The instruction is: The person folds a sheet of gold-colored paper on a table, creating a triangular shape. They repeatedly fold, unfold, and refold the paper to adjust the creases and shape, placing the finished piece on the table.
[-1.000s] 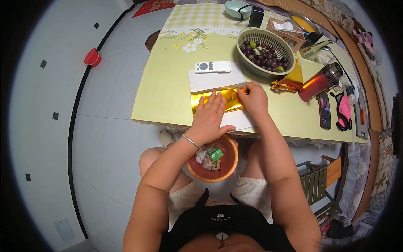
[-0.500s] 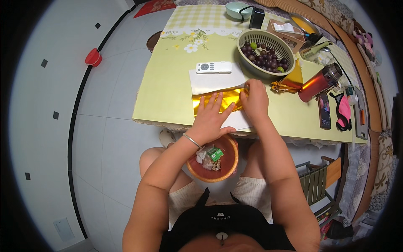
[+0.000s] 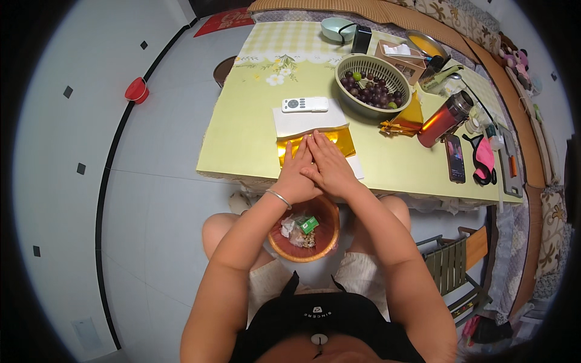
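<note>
A sheet of shiny gold foil paper (image 3: 344,141) lies on white paper (image 3: 293,124) by the near edge of the table. My left hand (image 3: 296,176) rests flat on the foil, fingers stretched out, a silvery bangle on its wrist. Beside it, my right hand (image 3: 331,163) is also laid flat on the foil. The fingertips of both hands meet near the foil's upper edge, and the thumbs overlap. Neither hand grips anything. The middle of the foil is hidden beneath them. Just beyond the foil, a white remote control (image 3: 305,104) lies across the white paper.
Right of the paper stand a colander of grapes (image 3: 345,100), a folded gold piece (image 3: 413,112) and a red flask (image 3: 445,119). A phone (image 3: 455,158) and a pink-and-black eye mask (image 3: 483,158) lie farther right. Below the table edge sits a waste bin (image 3: 330,242) between my knees.
My right hand has left the foil's right end, where its fingers were bent at the edge, and now lies flat beside my left hand. The left hand stays on the foil.
</note>
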Demonstrator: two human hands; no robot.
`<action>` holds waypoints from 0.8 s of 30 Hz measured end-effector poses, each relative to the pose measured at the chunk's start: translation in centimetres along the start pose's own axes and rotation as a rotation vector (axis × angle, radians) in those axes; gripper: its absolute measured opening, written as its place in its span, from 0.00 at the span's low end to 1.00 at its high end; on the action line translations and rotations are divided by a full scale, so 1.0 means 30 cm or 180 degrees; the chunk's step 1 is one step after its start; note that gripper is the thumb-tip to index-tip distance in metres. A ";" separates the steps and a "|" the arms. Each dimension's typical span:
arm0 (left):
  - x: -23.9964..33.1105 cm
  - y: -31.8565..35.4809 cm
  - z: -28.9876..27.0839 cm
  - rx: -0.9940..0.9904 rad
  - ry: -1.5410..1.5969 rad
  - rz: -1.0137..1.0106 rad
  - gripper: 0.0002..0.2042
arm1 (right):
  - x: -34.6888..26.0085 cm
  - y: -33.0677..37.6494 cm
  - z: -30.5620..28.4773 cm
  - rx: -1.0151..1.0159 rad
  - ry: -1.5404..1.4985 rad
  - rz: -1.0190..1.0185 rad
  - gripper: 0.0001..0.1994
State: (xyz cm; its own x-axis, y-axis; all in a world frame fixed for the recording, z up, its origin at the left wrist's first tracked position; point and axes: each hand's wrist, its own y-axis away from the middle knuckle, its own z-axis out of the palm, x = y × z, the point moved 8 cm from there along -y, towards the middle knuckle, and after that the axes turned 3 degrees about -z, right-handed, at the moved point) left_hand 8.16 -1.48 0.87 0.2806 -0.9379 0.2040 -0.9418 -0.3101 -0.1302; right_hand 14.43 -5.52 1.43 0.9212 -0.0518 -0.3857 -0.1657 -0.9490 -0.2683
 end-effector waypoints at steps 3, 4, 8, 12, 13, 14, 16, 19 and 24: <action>0.007 0.013 -0.018 -0.0021 -0.0109 -0.0034 0.49 | 0.032 -0.002 0.002 -0.0114 0.0089 0.0105 0.45; 0.010 0.019 -0.028 -0.0018 -0.0118 -0.0047 0.51 | 0.052 0.003 -0.008 -0.0202 0.0145 0.0166 0.45; -0.039 0.038 -0.033 0.0165 -0.0099 -0.0478 0.57 | 0.165 0.053 -0.035 -0.0465 0.0582 0.0353 0.45; -0.111 0.088 -0.025 0.0056 -0.0177 -0.0758 0.54 | 0.192 0.070 -0.050 -0.0629 0.0713 0.0397 0.45; -0.117 0.097 -0.020 0.0022 -0.0197 -0.0777 0.54 | 0.194 0.073 -0.048 -0.0637 0.0732 0.0395 0.45; -0.131 0.105 -0.019 -0.0008 -0.0234 -0.0800 0.54 | 0.193 0.072 -0.048 -0.0643 0.0718 0.0415 0.46; -0.160 0.111 -0.009 -0.0061 -0.0270 -0.0794 0.53 | 0.191 0.075 -0.052 -0.0652 0.0689 0.0456 0.46; -0.190 0.107 -0.009 -0.0212 -0.0296 -0.0690 0.52 | 0.198 0.098 -0.059 -0.0687 0.0763 0.0517 0.47; -0.182 0.092 -0.096 -0.0239 -0.0747 -0.0472 0.46 | 0.160 0.176 -0.063 -0.0334 0.0918 0.0586 0.43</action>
State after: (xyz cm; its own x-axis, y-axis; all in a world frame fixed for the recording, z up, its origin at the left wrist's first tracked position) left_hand 3.49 3.23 2.20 0.4432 -0.8963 -0.0157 -0.8959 -0.4423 -0.0415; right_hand 18.64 -11.38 -0.17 0.9432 -0.2964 -0.1501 -0.3149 -0.9415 -0.1197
